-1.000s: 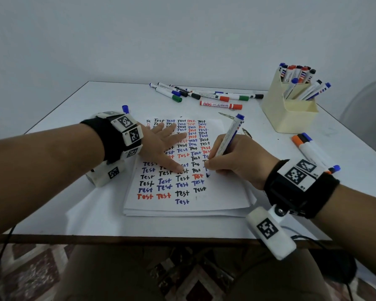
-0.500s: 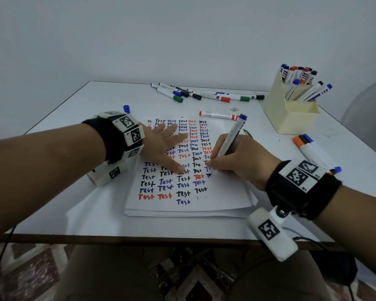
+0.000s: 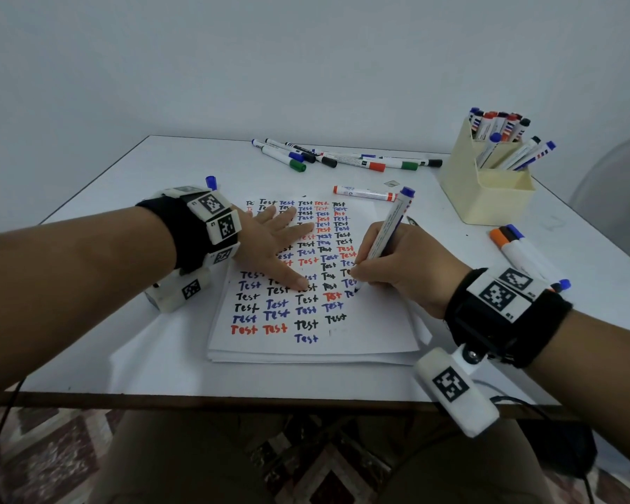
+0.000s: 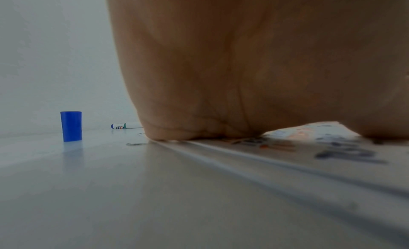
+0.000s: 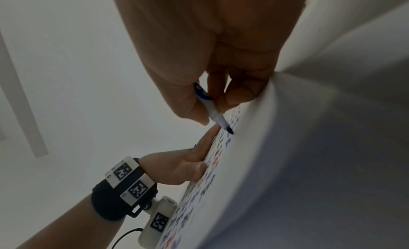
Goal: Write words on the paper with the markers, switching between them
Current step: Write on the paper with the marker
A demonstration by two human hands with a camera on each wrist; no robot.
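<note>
A stack of white paper (image 3: 371, 332) lies mid-table, filled with rows of "Test" in black, blue and red. My right hand (image 3: 397, 271) grips a blue marker (image 3: 388, 231), tilted with its tip on the paper at the right column; the tip (image 5: 229, 130) touches the sheet in the right wrist view. My left hand (image 3: 281, 249) lies flat on the paper's left half, fingers spread, its palm (image 4: 243, 69) pressing the sheet (image 4: 309, 147). A loose blue cap (image 3: 211, 182) (image 4: 71, 126) stands upright to the left.
A cream holder (image 3: 488, 191) with several markers stands back right. Several loose markers (image 3: 346, 160) lie along the far edge, a red one (image 3: 364, 193) just behind the paper, and orange, black and blue markers (image 3: 521, 249) to the right. The table's front edge (image 3: 233, 398) is near.
The marker tip has shifted slightly rightward and down along the right column as a word is written. The left hand has stayed flat on the paper.
</note>
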